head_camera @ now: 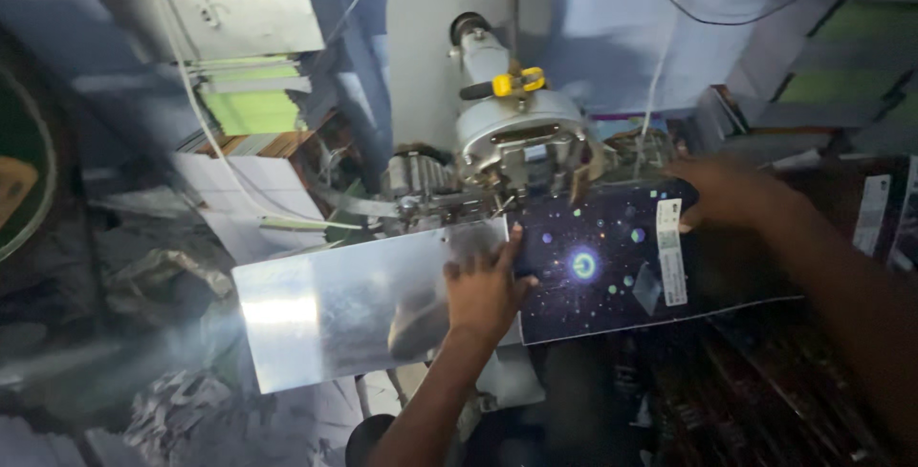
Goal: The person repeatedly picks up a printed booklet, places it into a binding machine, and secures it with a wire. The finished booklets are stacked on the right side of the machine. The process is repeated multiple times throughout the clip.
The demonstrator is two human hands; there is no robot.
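— Where is the dark cover?

— The dark printed cover point(612, 266), speckled with small coloured dots and one glowing ring, lies flat on the shiny metal plate point(325, 314) of the machine, its upper edge tucked right under the grey machine head point(516, 132). A white label strip point(669, 252) runs down its right part.

— And the hands?

— The left hand point(483, 285) rests palm-down where plate and cover meet, fingers stretched fairly flat, the index finger pointing up toward the head; it presses rather than grasps. The right hand point(727, 195) lies over the cover's upper right corner, beside the label strip. It is blurred, so I cannot tell whether its fingers pinch the edge or only lie on it.

— What sits on the machine head?

— A yellow clip-like part point(516, 83) on top, above a rounded grey housing; to the left a ribbed roller point(418, 175), close by the plate's upper edge.

— Further out?

— Behind, to the left, a stack of green and white paper point(253, 99) under a metal box point(229, 13). A white cord point(206, 123) hangs down across that stack. At the far right, more stacked sheets with green edges point(832, 56), well apart from the hands. Crumpled paper scraps point(182, 410) lie below the plate at the lower left.
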